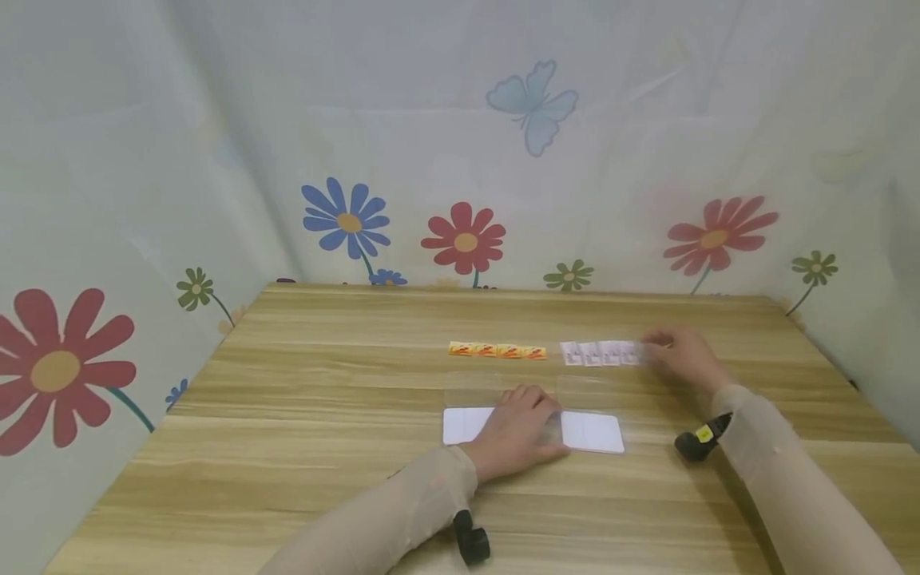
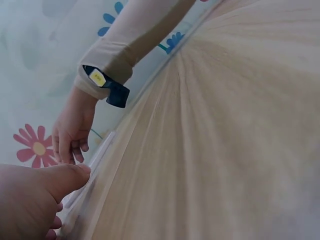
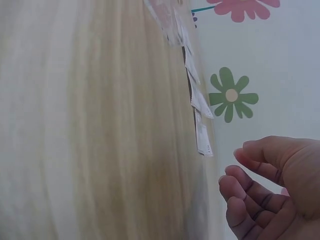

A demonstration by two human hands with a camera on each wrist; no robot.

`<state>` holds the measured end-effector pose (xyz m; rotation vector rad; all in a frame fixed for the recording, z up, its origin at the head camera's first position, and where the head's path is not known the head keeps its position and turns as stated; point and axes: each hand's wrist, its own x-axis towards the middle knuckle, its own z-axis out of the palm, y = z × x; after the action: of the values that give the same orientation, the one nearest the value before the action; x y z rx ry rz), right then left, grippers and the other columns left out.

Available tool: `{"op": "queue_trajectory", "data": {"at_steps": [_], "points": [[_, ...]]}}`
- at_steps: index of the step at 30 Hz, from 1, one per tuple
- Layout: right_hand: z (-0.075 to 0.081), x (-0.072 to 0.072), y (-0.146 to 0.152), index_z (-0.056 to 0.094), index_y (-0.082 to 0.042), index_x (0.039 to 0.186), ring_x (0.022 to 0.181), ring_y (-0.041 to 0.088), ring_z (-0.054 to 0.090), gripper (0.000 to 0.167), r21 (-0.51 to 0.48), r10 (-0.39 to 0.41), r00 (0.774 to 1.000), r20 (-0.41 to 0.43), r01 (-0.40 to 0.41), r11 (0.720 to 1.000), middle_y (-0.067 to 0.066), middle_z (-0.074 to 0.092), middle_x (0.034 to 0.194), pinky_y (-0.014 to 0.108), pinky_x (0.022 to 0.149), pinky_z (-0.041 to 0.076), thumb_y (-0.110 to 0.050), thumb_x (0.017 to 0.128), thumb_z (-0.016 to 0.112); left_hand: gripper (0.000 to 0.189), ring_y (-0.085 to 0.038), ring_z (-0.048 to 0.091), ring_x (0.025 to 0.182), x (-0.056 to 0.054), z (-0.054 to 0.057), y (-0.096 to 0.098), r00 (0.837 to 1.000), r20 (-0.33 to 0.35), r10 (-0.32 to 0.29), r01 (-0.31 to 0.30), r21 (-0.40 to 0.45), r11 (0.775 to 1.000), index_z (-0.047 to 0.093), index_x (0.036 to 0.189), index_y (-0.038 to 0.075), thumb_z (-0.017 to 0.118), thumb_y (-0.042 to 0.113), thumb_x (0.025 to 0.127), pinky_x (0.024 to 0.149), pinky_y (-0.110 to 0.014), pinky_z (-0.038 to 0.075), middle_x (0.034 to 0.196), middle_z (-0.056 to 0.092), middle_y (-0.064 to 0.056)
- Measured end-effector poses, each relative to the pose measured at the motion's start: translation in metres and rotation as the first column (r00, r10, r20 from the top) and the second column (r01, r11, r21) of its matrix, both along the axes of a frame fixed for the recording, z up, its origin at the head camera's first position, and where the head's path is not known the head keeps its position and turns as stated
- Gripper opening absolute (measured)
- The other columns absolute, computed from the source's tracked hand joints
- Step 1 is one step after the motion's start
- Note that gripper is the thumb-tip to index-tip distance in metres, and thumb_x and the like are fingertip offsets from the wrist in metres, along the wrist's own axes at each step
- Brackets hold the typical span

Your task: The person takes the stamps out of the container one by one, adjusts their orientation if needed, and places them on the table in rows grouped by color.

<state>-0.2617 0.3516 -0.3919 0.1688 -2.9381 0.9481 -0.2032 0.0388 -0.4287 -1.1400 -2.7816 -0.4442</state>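
In the head view my left hand (image 1: 519, 434) rests across the middle of a white strip or pair of white cards (image 1: 592, 432), hiding the centre. Its thumb reaches toward the right part. My right hand (image 1: 683, 357) is by the right end of an overlapping row of pale purple printed cards (image 1: 600, 353). The right wrist view shows that hand (image 3: 272, 195) with loosely bent fingers and nothing between them, apart from the cards (image 3: 197, 100). Left of the purple row lies a row of small yellow-orange cards (image 1: 497, 350).
Two faint transparent pieces, perhaps plastic sleeves, lie behind the white cards: a left one (image 1: 470, 389) and a right one (image 1: 591, 390). All lie on a wood-grain table (image 1: 323, 479). A flower-printed curtain (image 1: 402, 120) hangs behind it. Each wrist carries a small black camera (image 1: 695, 446).
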Motion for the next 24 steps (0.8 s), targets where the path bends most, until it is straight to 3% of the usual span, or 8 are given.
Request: {"op": "queue_trajectory", "data": {"at_steps": [7, 10, 14, 19, 24], "points": [[0.004, 0.01, -0.006, 0.053, 0.003, 0.127, 0.1, 0.031, 0.057, 0.036, -0.141, -0.06, 0.993, 0.104, 0.075, 0.987, 0.026, 0.057, 0.121, 0.031, 0.076, 0.05, -0.021, 0.099, 0.049, 0.053, -0.015, 0.051, 0.111, -0.005, 0.003, -0.001, 1.0, 0.001, -0.01, 0.01, 0.019, 1.0, 0.059, 0.124, 0.017, 0.067, 0.051, 0.084, 0.101, -0.033, 0.041, 0.117, 0.056, 0.001], [0.006, 0.014, -0.008, 0.053, 0.002, 0.126, 0.098, 0.031, 0.058, 0.035, -0.091, -0.045, 0.998, 0.053, 0.05, 0.995, 0.024, 0.059, 0.118, 0.036, 0.076, 0.052, -0.02, 0.1, 0.049, 0.053, -0.015, 0.051, 0.11, -0.007, 0.006, -0.001, 1.0, -0.027, -0.013, 0.014, 0.01, 1.0, 0.059, 0.123, 0.017, 0.067, 0.051, 0.084, 0.101, -0.032, 0.041, 0.116, 0.057, 0.0], [0.007, 0.016, -0.01, 0.056, 0.005, 0.123, 0.1, 0.037, 0.06, 0.034, 0.047, -0.003, 0.997, -0.076, 0.006, 0.999, 0.027, 0.061, 0.115, 0.047, 0.081, 0.052, -0.018, 0.1, 0.049, 0.052, -0.017, 0.051, 0.113, -0.01, 0.015, -0.004, 0.999, -0.048, -0.007, 0.007, -0.008, 1.0, 0.059, 0.123, 0.016, 0.065, 0.051, 0.085, 0.102, -0.033, 0.04, 0.119, 0.057, -0.001], [0.007, 0.022, -0.014, 0.051, 0.004, 0.13, 0.112, 0.045, 0.054, 0.04, 0.089, 0.002, 0.994, -0.108, 0.008, 0.996, 0.03, 0.057, 0.124, 0.059, 0.091, 0.045, -0.022, 0.1, 0.049, 0.06, -0.021, 0.049, 0.123, -0.014, 0.029, -0.014, 0.998, -0.046, 0.04, -0.041, -0.032, 0.999, 0.055, 0.131, 0.013, 0.065, 0.051, 0.086, 0.108, -0.039, 0.037, 0.129, 0.056, -0.005], [0.009, 0.027, -0.02, 0.046, 0.001, 0.137, 0.126, 0.05, 0.04, 0.046, 0.143, 0.016, 0.989, -0.148, 0.005, 0.99, 0.031, 0.046, 0.136, 0.066, 0.102, 0.031, -0.026, 0.099, 0.05, 0.069, -0.024, 0.045, 0.129, -0.026, 0.037, -0.031, 0.982, -0.163, 0.101, -0.115, -0.08, 0.99, 0.053, 0.133, 0.013, 0.069, 0.055, 0.081, 0.111, -0.041, 0.035, 0.136, 0.052, -0.008]]}}
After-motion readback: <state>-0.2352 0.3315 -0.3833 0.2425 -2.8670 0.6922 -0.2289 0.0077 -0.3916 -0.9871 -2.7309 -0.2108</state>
